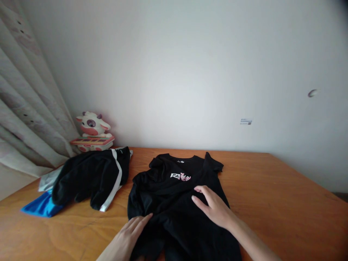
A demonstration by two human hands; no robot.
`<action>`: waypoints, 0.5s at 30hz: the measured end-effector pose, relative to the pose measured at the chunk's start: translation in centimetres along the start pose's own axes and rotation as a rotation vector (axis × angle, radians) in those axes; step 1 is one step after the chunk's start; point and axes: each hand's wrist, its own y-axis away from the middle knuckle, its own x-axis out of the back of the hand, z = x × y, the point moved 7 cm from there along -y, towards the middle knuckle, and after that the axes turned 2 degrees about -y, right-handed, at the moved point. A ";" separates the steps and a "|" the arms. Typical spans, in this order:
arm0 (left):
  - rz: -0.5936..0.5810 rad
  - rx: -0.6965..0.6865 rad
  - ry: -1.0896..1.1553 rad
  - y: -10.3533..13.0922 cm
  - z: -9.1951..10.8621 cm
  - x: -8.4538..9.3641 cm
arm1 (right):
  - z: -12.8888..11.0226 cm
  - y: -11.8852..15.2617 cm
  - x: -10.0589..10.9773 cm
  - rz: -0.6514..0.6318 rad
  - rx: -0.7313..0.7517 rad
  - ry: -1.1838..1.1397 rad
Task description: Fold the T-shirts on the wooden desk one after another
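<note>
T-shirt [187, 203], black, front print up, lies rumpled on table [272, 188]. Left hand [133, 228] on its lower left side, fingers together; whether it pinches cloth, cannot tell. Right hand [210, 206] over shirt's middle, thumb and fingers apart. Left of shirt: black garment [89, 175] with white stripe, blue cloth [43, 205] partly under; cow toy [94, 130] behind.

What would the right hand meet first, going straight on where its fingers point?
The right hand would probably meet the black T-shirt near its chest print; height above the cloth is unclear.
</note>
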 end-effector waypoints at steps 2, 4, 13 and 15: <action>0.025 0.049 0.000 -0.1 -0.8 0.1 | -1.8 3.4 0.7 -0.148 0.112 -0.052; 0.063 0.084 -0.001 -0.3 -1.6 0.7 | -2.7 6.6 0.9 -0.268 0.217 -0.030; 0.050 0.043 0.044 -0.6 -3.7 2.5 | -0.1 10.3 0.5 -0.104 0.074 -0.062; 0.035 0.051 0.064 0.1 -4.0 3.5 | 1.0 10.4 1.7 -0.053 -0.039 -0.149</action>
